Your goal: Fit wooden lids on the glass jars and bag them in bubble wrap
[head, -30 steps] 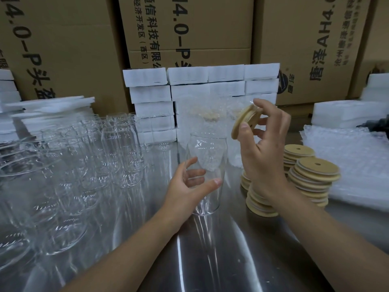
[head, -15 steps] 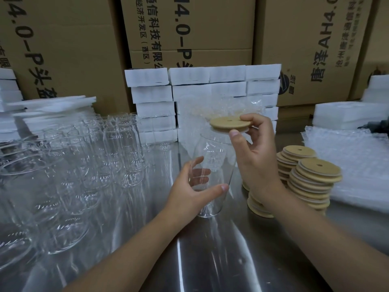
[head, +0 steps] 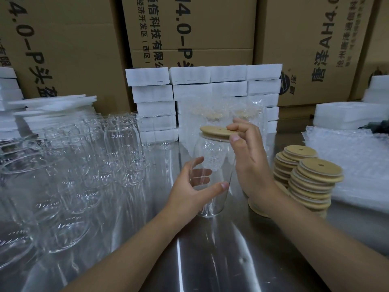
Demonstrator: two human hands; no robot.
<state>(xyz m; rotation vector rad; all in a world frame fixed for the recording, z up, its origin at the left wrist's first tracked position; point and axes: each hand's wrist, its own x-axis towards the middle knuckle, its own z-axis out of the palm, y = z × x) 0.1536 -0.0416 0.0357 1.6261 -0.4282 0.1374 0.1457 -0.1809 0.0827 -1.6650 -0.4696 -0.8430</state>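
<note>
The glass jar (head: 212,159) is at the middle of the shiny metal worktop (head: 210,260), held between both hands, its base down at the surface; whether it rests there or is raised a little cannot be told. The left hand (head: 189,188) grips the lower half of the jar: the thumb lies across the front and the curled fingers show through the glass behind. A round wooden lid (head: 213,132) with a small hole lies on the jar's mouth. The right hand (head: 250,165) pinches the lid's right edge, fingertips on top and the thumb at the rim below. Whether the lid is pushed fully home is not clear.

Just right of the right wrist stand stacks of lids (head: 315,182), and beyond them lie bubble wrap sheets (head: 357,154). To the left a crowd of empty jars (head: 117,152) stands packed together, upright. Behind the held jar, bagged jars (head: 223,110) stand against a wall of white foam blocks (head: 189,74) – their lids showing dimly through the wrap – with printed cardboard boxes (head: 63,39) at the back
</note>
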